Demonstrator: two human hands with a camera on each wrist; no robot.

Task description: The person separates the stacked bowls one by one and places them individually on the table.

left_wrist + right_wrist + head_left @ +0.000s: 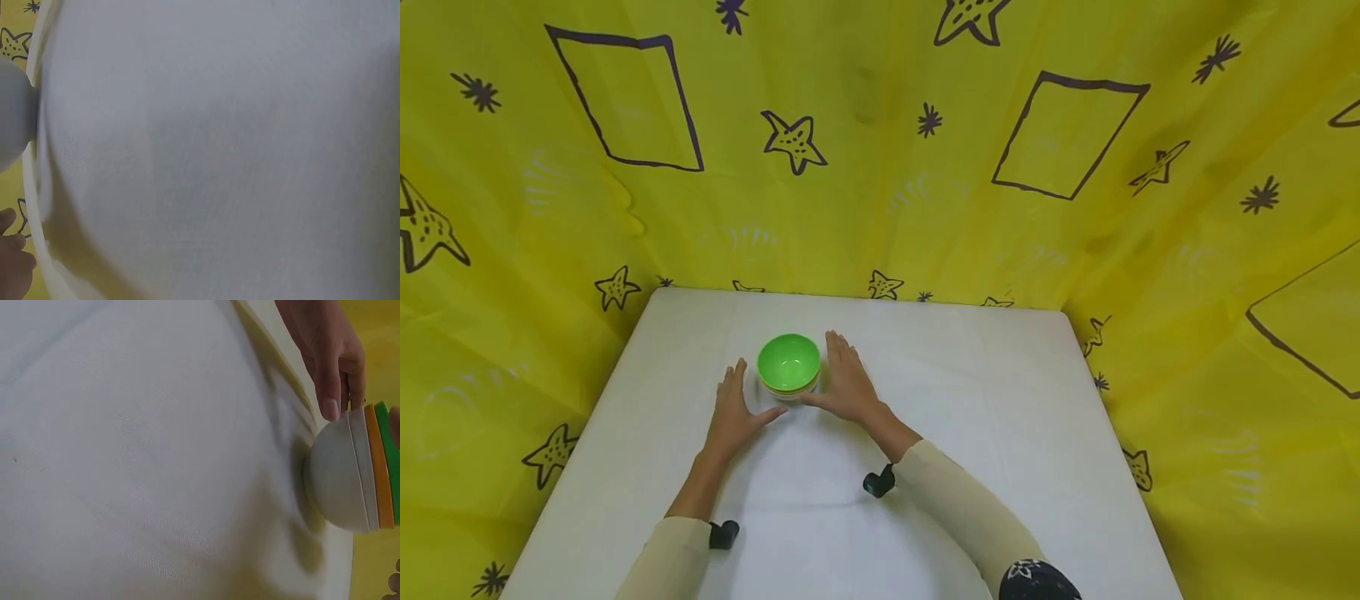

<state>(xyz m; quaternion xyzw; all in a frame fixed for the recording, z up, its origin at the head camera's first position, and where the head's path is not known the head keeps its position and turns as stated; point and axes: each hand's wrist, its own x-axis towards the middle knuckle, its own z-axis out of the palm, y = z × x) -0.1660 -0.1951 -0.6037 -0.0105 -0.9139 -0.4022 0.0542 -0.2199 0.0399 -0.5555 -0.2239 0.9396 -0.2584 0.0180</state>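
Bowls [788,365], between left hand [732,419] and right hand [850,389]

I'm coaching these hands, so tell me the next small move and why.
Probably ease the left hand and right hand inward against the stacked bowls: both hands flank the stack with fingers extended, and the head view shows gaps between fingers and bowls.

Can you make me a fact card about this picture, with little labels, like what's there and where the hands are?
Main thing: upright stack of nested bowls
Top: green bowl
Middle: orange bowl
Bottom: pale bowls
Left hand: fingers spread, left of the stack; touching unclear
Right hand: fingers out, right of the stack; touching unclear
Under everything: white table
Around: yellow curtain with dark stars and squarish outlines
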